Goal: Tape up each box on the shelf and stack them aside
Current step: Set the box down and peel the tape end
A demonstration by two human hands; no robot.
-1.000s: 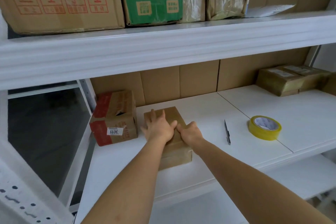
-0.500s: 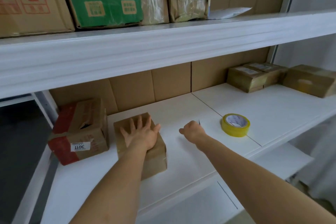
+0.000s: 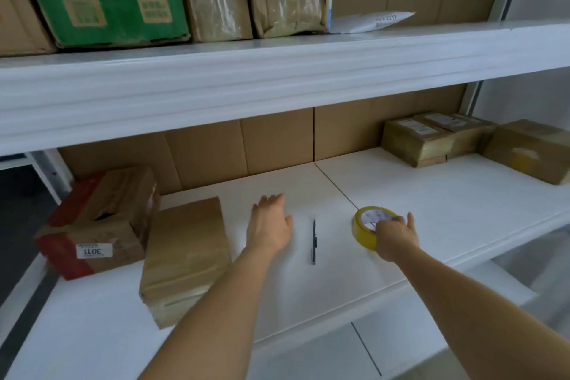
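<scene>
Plain box [image 3: 185, 259] lies on shelf [image 3: 462, 194] at left, untouched; right hand [image 3: 396, 236] closing round tape roll [image 3: 368, 225], left hand [image 3: 271, 225] flat, empty; step: fetching tape; next, judged: carry it to box.

The right hand [image 3: 396, 233] covers the near side of the yellow tape roll [image 3: 371, 224], and its fingers are blurred. At 9 o'clock, the label on the red-taped box [image 3: 92, 222] is too blurred to read surely.
</scene>
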